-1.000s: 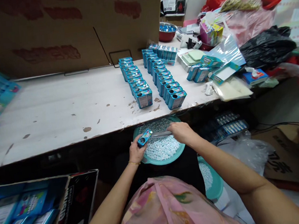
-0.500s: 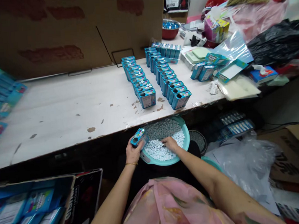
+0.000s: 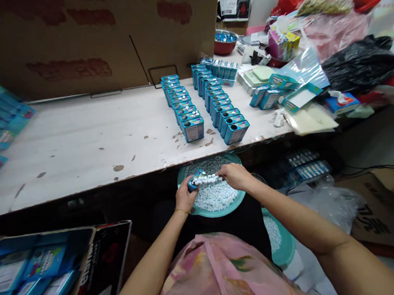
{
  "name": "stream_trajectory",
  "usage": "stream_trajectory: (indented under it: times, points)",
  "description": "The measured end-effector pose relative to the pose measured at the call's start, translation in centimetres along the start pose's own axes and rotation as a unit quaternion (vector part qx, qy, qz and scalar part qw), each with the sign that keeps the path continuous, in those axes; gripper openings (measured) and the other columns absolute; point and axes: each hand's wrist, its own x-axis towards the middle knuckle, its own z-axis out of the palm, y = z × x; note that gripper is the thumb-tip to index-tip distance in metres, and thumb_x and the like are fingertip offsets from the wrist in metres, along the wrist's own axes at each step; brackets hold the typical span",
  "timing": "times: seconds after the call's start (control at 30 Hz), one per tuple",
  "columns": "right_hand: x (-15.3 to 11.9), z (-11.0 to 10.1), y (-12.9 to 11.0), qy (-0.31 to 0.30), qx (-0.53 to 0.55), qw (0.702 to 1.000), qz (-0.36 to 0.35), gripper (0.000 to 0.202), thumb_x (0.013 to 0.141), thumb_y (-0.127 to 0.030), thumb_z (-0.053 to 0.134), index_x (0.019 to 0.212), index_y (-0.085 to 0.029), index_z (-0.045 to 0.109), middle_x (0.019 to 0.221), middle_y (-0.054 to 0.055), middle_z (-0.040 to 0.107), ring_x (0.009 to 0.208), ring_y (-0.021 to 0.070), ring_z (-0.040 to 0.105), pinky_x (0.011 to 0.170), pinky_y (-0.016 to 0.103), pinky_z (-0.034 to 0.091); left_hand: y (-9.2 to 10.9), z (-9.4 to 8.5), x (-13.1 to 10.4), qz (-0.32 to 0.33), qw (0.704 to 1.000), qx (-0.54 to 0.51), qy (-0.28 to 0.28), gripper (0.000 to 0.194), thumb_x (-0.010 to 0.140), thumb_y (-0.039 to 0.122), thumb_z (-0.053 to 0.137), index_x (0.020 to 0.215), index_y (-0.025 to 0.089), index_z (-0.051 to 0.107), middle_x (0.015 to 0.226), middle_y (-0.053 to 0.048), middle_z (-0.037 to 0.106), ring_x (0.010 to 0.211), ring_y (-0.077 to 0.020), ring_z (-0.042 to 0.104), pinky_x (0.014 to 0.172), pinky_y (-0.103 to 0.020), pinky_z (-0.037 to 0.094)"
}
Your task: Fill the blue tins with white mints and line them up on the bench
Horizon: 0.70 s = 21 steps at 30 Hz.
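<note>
My left hand [image 3: 184, 197] is wrapped round a small blue candy box [image 3: 192, 185], tilted over the basin. In my right hand [image 3: 234, 175] is a narrow scoop, mostly hidden under a row of white candies [image 3: 208, 179]. The loaded end of the scoop reaches the box's top, and candies sit at its opening. Below both hands, a turquoise basin [image 3: 236, 206] holds loose white candies [image 3: 215, 198], with a greyer-looking area towards the table. On the table stand two rows of similar boxes, a left row [image 3: 193, 128] with some candies on top and a right row [image 3: 236, 132] with dark round openings.
A large cardboard box [image 3: 83, 43] backs the table [image 3: 70, 144]. An open carton [image 3: 96, 260] of blue boxes is at lower left. A second turquoise basin [image 3: 288, 245] sits low at right. Plastic bags and packaging [image 3: 312, 113] crowd the table's right end.
My right hand has lifted a scoopful of candies out of the basin and brought it to the box. My left hand has moved right and tilted the box over the basin.
</note>
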Motion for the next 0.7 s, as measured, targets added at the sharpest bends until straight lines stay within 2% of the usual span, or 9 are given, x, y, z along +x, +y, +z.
stream_trajectory:
  times: [0.1, 0.27, 0.37, 0.47, 0.57, 0.63, 0.7]
  points:
    - [-0.2, -1.3, -2.2, -0.033, -0.102, 0.994, 0.008, 0.029, 0.076, -0.011, 0.04, 0.087, -0.021, 0.064, 0.089, 0.007, 0.063, 0.083, 0.0186, 0.058, 0.067, 0.026, 0.041, 0.0, 0.5, -0.2, 0.011, 1.0, 0.006, -0.006, 0.041, 0.066, 0.022, 0.055, 0.106, 0.018, 0.053, 0.105, -0.006, 0.059, 0.097, -0.0195, 0.055, 0.087, -0.033, 0.042]
    - [-0.2, -1.9, -4.3, -0.029, -0.148, 0.989, -0.016, 0.03, 0.079, -0.013, 0.035, 0.091, -0.015, 0.062, 0.088, 0.013, 0.062, 0.083, 0.0207, 0.059, 0.068, 0.029, 0.043, 0.0, 0.7, -0.3, 0.011, 1.0, 0.013, -0.007, 0.04, 0.067, 0.021, 0.055, 0.107, 0.019, 0.053, 0.105, -0.006, 0.059, 0.097, -0.0192, 0.056, 0.086, -0.033, 0.043]
    - [-0.4, -2.4, -4.5, -0.036, -0.151, 0.988, -0.017, 0.03, 0.079, -0.013, 0.034, 0.092, -0.014, 0.061, 0.089, 0.014, 0.062, 0.084, 0.0207, 0.058, 0.069, 0.028, 0.043, -0.1, 0.7, -0.3, 0.008, 1.0, 0.004, -0.002, 0.04, 0.066, 0.022, 0.055, 0.106, 0.018, 0.053, 0.105, -0.007, 0.059, 0.097, -0.019, 0.056, 0.086, -0.033, 0.043]
    - [-1.2, -2.6, -2.8, -0.045, -0.137, 0.99, 0.005, 0.029, 0.079, -0.012, 0.035, 0.092, -0.017, 0.061, 0.093, 0.012, 0.061, 0.085, 0.0187, 0.058, 0.07, 0.026, 0.042, -0.5, 0.3, -0.5, 0.012, 1.0, -0.017, 0.004, 0.041, 0.065, 0.022, 0.057, 0.105, 0.018, 0.053, 0.105, -0.007, 0.06, 0.097, -0.0192, 0.056, 0.087, -0.033, 0.043]
    - [-1.7, -0.7, 0.6, -0.035, -0.11, 0.992, 0.044, 0.032, 0.077, -0.009, 0.036, 0.094, -0.022, 0.061, 0.099, 0.008, 0.06, 0.091, 0.018, 0.056, 0.073, 0.026, 0.041, -1.1, -0.4, -0.9, 0.011, 0.999, -0.044, 0.018, 0.042, 0.064, 0.024, 0.059, 0.105, 0.018, 0.053, 0.105, -0.007, 0.06, 0.098, -0.0199, 0.055, 0.089, -0.036, 0.041]
    - [-1.4, 2.0, 2.8, -0.045, -0.078, 0.991, 0.094, 0.035, 0.077, -0.007, 0.035, 0.096, -0.021, 0.061, 0.102, 0.008, 0.059, 0.095, 0.0187, 0.054, 0.075, 0.028, 0.04, -1.4, -0.7, -1.1, 0.001, 0.998, -0.064, 0.027, 0.042, 0.065, 0.028, 0.059, 0.105, 0.017, 0.053, 0.104, -0.007, 0.06, 0.097, -0.0195, 0.056, 0.089, -0.036, 0.041]
    - [-0.4, 5.6, 3.9, -0.071, -0.034, 0.985, 0.156, 0.034, 0.078, -0.006, 0.035, 0.096, -0.017, 0.062, 0.101, 0.013, 0.06, 0.097, 0.02, 0.054, 0.078, 0.029, 0.039, -1.6, -0.9, -1.2, -0.017, 0.996, -0.081, 0.031, 0.043, 0.066, 0.031, 0.059, 0.105, 0.016, 0.053, 0.101, -0.007, 0.061, 0.092, -0.0181, 0.058, 0.086, -0.035, 0.043]
